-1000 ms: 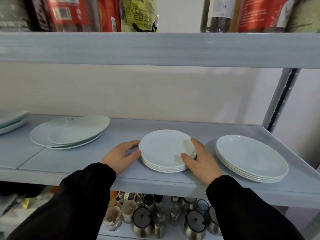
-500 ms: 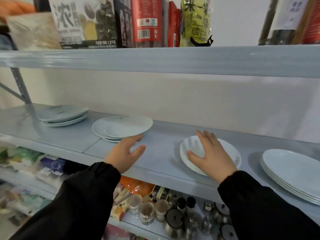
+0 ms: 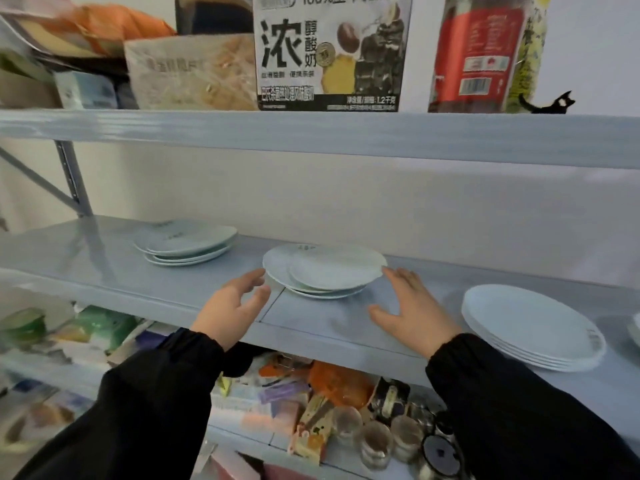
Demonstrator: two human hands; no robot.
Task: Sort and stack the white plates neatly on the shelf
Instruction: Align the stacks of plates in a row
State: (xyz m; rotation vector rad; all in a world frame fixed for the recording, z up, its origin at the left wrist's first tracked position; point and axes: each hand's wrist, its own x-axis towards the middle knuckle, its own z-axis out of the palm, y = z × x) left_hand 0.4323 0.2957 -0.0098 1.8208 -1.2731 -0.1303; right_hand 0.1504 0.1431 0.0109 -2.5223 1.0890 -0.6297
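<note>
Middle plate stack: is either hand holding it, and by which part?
Nothing is held. The left hand and right hand are open, flanking the uneven stack of pale round plates.

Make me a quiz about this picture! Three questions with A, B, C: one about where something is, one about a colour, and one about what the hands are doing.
1. Where is the untidy pile of plates?
A. On the top shelf
B. Between the left hand and the right hand
C. On the floor

2. What colour are the sleeves?
A. Red
B. Yellow
C. Black

3. How are the hands?
A. Open, holding nothing
B. Lifting a plate
C. Gripping a jar

Answers:
1 B: the pile sits on the middle shelf with one hand on each side.
2 C: both sleeves are black.
3 A: the fingers are spread or relaxed beside the pile and grip nothing.
</note>
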